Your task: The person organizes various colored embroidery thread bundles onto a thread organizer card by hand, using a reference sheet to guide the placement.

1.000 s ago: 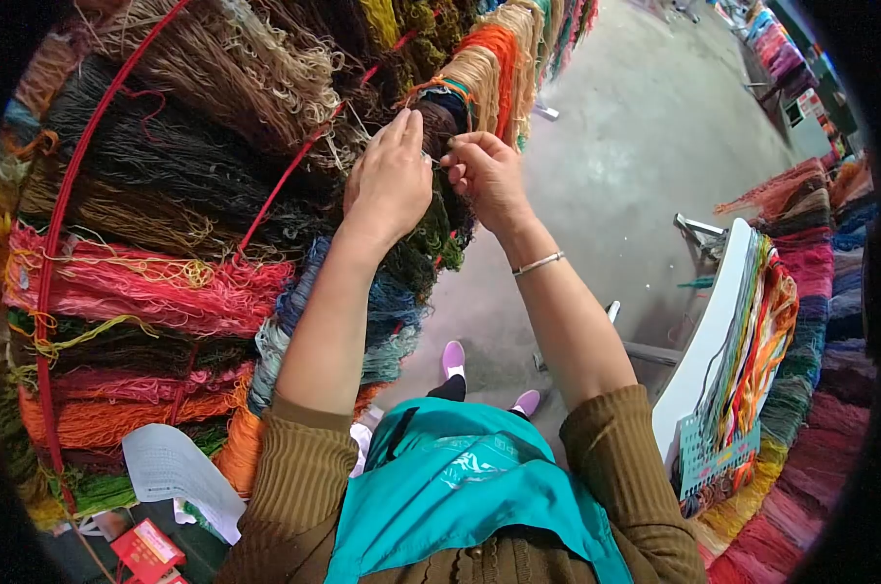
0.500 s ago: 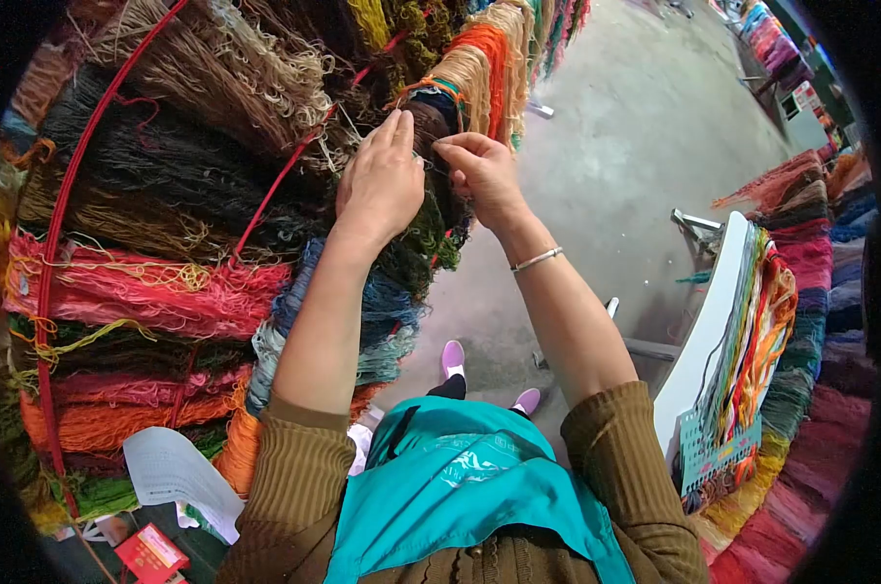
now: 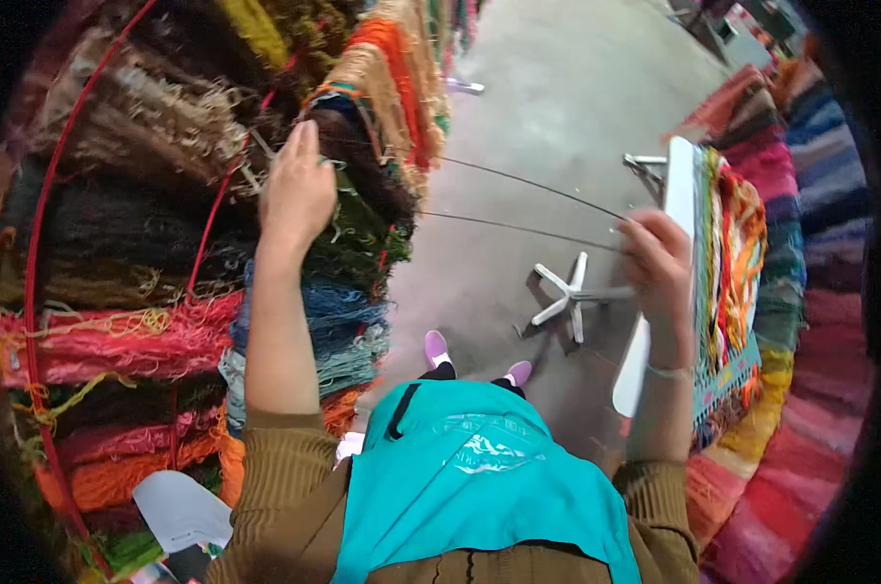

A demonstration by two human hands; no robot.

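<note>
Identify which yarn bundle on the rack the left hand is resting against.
The left hand rests against the dark brown-black bundle near the top, just below the orange hank and above the dark green one; the pink and blue bundles hang lower.

Yarn workshop, hanging coloured yarn hanks (image 3: 119, 331), concrete floor (image 3: 557, 97), more skeins (image 3: 810, 195)

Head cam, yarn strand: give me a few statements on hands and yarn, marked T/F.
1. The right hand pulls dark yarn strands taut toward the white board. True.
2. The left hand rests on the dark yarn hanks of the rack. True.
3. Both hands pinch together at the rack. False: they are wide apart.
4. The strands lie slack on the floor. False: they span the air between the rack and the right hand.
5. The apron is red. False: teal.
</note>
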